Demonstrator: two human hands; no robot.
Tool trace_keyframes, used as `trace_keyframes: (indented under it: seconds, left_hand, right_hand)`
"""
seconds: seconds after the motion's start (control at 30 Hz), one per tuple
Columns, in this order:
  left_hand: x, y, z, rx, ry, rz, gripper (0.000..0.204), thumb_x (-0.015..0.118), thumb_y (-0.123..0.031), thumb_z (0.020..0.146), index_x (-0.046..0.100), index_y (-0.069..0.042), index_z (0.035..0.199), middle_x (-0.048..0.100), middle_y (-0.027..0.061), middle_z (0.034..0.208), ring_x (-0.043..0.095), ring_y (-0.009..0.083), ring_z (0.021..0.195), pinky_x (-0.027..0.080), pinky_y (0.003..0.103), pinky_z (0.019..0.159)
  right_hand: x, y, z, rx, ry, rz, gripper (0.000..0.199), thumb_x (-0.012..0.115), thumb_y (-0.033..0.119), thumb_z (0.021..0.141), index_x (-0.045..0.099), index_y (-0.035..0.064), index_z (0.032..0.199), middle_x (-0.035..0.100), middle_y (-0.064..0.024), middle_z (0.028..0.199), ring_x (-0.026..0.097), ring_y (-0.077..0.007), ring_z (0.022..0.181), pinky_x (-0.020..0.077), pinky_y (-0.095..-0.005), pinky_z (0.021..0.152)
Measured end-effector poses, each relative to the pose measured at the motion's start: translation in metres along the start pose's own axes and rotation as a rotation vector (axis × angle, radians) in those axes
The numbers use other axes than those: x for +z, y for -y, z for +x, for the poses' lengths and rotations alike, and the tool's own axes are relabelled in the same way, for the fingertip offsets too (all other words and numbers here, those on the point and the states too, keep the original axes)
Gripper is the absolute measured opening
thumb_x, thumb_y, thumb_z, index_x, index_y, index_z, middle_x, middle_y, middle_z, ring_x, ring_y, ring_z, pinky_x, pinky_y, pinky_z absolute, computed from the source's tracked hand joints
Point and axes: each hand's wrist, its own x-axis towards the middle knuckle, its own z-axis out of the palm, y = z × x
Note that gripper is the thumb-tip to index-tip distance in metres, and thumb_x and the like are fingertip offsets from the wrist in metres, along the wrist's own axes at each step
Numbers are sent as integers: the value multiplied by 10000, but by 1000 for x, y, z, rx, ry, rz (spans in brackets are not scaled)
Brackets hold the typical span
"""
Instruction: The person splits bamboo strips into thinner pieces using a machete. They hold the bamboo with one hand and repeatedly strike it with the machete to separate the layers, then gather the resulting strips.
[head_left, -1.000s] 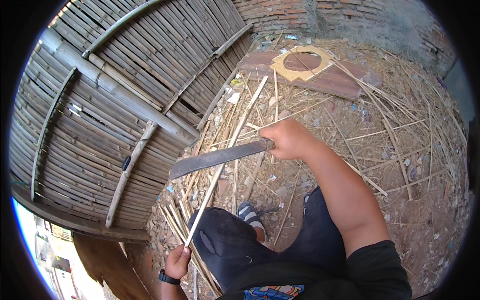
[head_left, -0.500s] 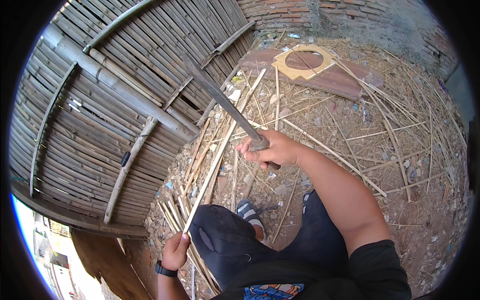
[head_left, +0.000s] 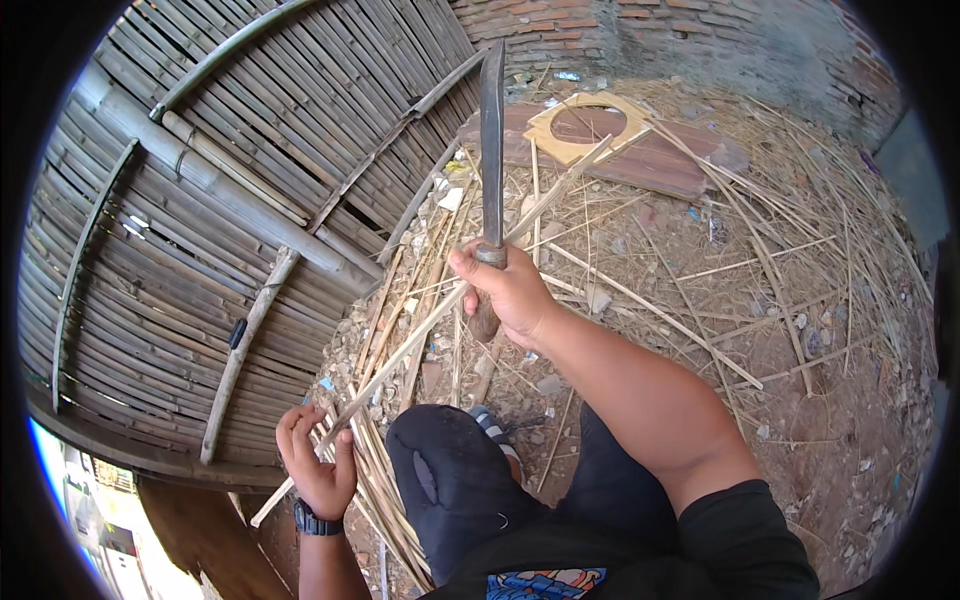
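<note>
The person's right hand (head_left: 505, 290) is wrapped around the wooden handle of a long, dark steel machete (head_left: 492, 190), whose blade points up and away ahead of that grip. This probably sets the edge clear of the left hand (head_left: 322, 472). A long, pale, split-bamboo strip (head_left: 410, 345) slants across both hands: its far end lies beyond the right grip, its near end just past the left. Whether the right fingers also pinch the strip cannot be told (the knuckles hide the contact).

The left fingers are spread, the thumb apart, with the strip running between them; this looks like a loose guide rather than a clamp. Beside the left hand, a loose bundle of pale bamboo strips (head_left: 372, 470) lies against the dark-trousered left knee (head_left: 430, 450), seemingly within easy reach.

Well ahead of the right grip, a yellow, stepped-edge frame with an oval hole (head_left: 567, 153) rests on a reddish-brown flat board (head_left: 660, 172). No container can be made out around either hand.
</note>
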Motion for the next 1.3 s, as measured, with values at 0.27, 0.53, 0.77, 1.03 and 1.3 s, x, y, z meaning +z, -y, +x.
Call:
trace_keyframes:
  seconds: [0.27,0.53,0.77,1.03,1.3]
  left_hand:
    - [49,29,-32,-651,-56,-1092,832,500,-675,962,391,-7,1446,562,139,1272,617,242,1076,508,358,892]
    - [24,72,90,-98,-799,-1693,565,373,-620,1027,538,-88,1123,545,49,896,537,206,828,491,386,829]
    - [6,70,156,-221,-1060,-1370,527,291,-610,1054,465,-130,923,338,-12,637,314,137,541,332,288,542]
    - [96,75,165,-454,-925,-1074,504,261,-565,1082,409,-118,903,332,-2,645,284,131,554,295,283,537]
    - [177,123,154,-555,-682,-1145,517,376,-582,1060,415,-105,862,367,-4,682,337,111,593,328,267,545]
  right_hand:
    - [-8,12,9,24,-87,143,284,731,309,946,577,84,1027,560,-37,924,553,-135,642,499,-333,621]
    - [-23,20,16,131,-62,215,419,652,433,980,554,82,1186,619,-116,1083,613,-150,748,547,-322,731]
    - [-92,11,-7,515,-237,-264,644,623,495,982,464,32,1401,678,-165,1075,663,-182,834,570,-315,767]
    - [-123,-42,21,496,-461,-1362,856,745,425,866,427,-132,1432,698,-200,943,688,-258,778,549,-365,701]
    - [-52,-143,57,574,-330,-931,631,741,368,875,567,-53,1312,715,-165,926,696,-266,761,555,-385,714]
